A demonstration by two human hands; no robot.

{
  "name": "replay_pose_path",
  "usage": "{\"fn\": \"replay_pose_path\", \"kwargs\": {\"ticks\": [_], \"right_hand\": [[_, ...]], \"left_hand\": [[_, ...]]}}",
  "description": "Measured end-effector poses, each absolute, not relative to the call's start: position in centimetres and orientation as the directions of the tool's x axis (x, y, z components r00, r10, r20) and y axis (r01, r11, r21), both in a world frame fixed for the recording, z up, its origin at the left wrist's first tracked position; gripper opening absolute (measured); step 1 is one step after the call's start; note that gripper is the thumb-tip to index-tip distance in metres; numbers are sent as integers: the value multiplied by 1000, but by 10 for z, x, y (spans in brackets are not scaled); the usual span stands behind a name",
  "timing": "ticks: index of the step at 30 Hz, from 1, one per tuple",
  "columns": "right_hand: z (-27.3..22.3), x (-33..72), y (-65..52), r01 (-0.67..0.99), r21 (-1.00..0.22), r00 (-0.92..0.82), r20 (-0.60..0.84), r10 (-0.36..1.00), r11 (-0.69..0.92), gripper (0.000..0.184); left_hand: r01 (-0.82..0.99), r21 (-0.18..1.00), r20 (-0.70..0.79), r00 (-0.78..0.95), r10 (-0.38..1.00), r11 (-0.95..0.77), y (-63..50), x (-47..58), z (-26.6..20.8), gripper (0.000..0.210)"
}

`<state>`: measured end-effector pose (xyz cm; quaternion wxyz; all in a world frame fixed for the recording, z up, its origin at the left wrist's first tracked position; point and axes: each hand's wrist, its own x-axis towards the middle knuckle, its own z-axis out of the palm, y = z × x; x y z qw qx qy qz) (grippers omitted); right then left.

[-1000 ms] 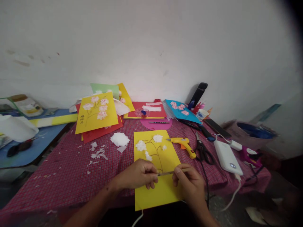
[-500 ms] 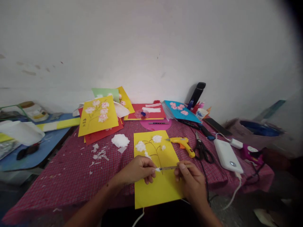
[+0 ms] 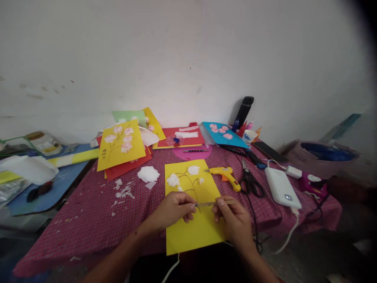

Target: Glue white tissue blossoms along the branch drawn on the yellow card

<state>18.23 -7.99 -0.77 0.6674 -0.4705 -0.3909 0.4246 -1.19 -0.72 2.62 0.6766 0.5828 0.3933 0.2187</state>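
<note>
Over the yellow card (image 3: 194, 239), my right hand (image 3: 235, 220) pinches a thin brush-like stick (image 3: 206, 204) and holds it level. My left hand (image 3: 176, 208) is closed around the stick's left tip. Only a speck of the small white paper piece (image 3: 193, 206) shows between its fingers. The card bears a drawn brown branch (image 3: 193, 184) with white paper blossoms (image 3: 193, 170) on it. Just right of the card lie a yellow glue gun (image 3: 224, 175) and black scissors (image 3: 250, 184).
A heap of white paper pieces (image 3: 148, 173) and scraps (image 3: 125, 192) lie left on the checked cloth (image 3: 88, 220). Finished blossom cards (image 3: 121, 145) stand behind them. To the right are a blue card (image 3: 226, 135), a paper cup (image 3: 249, 136) and a white power bank (image 3: 282, 186).
My left fingers have closed further over the stick's tip, hiding most of the white paper piece. The whole view has shifted slightly.
</note>
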Motion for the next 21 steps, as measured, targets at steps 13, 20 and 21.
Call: {"fn": "replay_pose_path", "kwargs": {"ticks": [13,20,21], "right_hand": [[-5,196,-63,-482,-844,534,-70,843,235,19],[-9,196,-66,-450,-860,544,-49,837,242,22],[-9,195,-66,-447,-861,543,-45,838,243,23]], "left_hand": [[490,752,154,519,841,-440,4,-24,44,23],[606,375,241,667,705,-702,10,-31,32,35],[606,377,258,658,708,-701,11,-37,31,36]]}}
